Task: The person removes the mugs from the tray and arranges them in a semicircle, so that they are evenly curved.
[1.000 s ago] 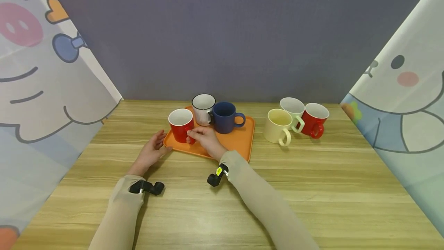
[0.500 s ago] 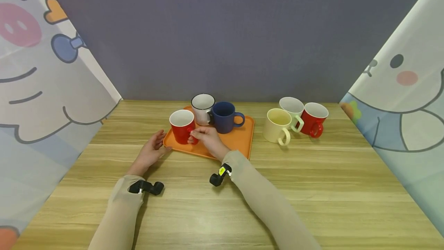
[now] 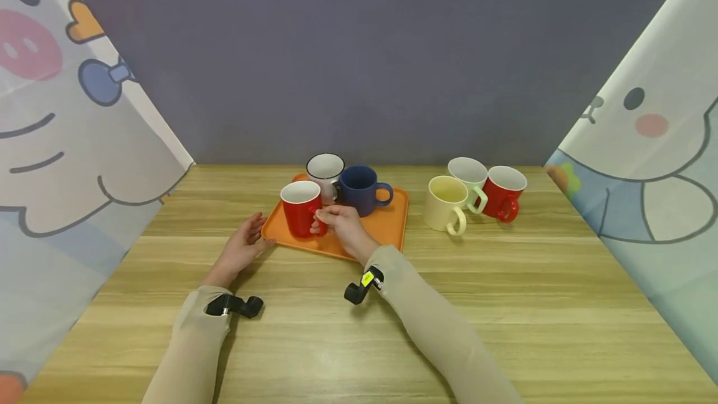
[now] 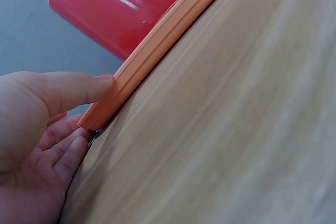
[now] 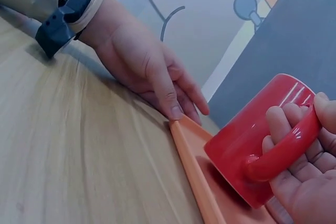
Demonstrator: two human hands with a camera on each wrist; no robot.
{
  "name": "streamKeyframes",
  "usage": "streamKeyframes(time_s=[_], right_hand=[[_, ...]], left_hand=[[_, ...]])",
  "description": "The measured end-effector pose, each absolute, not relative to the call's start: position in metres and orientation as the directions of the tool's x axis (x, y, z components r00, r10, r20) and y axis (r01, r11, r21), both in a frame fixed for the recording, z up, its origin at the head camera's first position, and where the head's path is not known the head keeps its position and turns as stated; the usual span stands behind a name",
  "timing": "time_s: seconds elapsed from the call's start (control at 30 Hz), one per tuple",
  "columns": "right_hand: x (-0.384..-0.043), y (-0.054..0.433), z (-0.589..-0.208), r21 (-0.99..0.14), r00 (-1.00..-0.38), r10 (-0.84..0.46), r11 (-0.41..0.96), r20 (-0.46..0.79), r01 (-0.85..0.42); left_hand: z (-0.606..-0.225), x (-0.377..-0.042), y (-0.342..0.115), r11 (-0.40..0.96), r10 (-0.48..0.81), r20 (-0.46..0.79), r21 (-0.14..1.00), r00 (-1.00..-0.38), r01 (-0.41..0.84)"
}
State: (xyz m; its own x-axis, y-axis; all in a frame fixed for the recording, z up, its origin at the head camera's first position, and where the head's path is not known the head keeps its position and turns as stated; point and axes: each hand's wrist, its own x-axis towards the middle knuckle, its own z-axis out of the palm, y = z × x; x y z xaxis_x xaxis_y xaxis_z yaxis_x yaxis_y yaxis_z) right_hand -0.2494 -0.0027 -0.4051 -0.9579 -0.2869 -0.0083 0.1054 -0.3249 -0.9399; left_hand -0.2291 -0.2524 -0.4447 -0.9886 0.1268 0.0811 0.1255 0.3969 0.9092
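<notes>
My right hand (image 3: 349,226) pinches the handle of a red mug (image 3: 299,214) with a white inside. The mug is upright, at the front left of an orange tray (image 3: 387,229). In the right wrist view, fingers curl through the handle and the thumb lies on top of it, with a dark shadow below the mug. My left hand (image 3: 241,248) rests at the tray's front left corner. In the left wrist view, its thumb touches the front rim and its loosely extended fingers lie beside the corner. A white black-rimmed mug (image 3: 324,170) and a navy mug (image 3: 359,191) stand behind on the tray.
To the right of the tray, a cream-yellow mug (image 3: 440,207), a pale green mug (image 3: 467,171) and another red mug (image 3: 501,195) stand close together on the wooden table (image 3: 533,304). A grey wall (image 3: 359,67) rises along the back edge.
The gripped red mug has shifted a little right and towards me along the tray, with my right hand moving along. My left hand has stayed at the corner.
</notes>
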Motion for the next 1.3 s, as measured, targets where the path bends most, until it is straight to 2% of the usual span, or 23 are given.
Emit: streamKeyframes(time_s=[0.4, 0.7, 1.3], right_hand=[[-0.241, 0.023, -0.39, -0.92, -0.948, -0.316, -0.378, 0.021, 0.106], [-0.233, 0.044, -0.368, -0.922, -0.915, -0.386, -0.385, 0.117, 0.044], [-0.222, 0.083, -0.343, -0.892, -0.92, -0.344, -0.452, 0.188, -0.013]], left_hand=[[-0.445, -0.227, -0.252, 0.375, 0.116, 0.085, 0.919, -0.99, 0.123], [-0.445, -0.227, -0.252, 0.396, 0.118, 0.075, 0.911, -0.99, 0.116], [-0.436, -0.221, -0.249, 0.389, 0.126, 0.074, 0.914, -0.989, 0.118]])
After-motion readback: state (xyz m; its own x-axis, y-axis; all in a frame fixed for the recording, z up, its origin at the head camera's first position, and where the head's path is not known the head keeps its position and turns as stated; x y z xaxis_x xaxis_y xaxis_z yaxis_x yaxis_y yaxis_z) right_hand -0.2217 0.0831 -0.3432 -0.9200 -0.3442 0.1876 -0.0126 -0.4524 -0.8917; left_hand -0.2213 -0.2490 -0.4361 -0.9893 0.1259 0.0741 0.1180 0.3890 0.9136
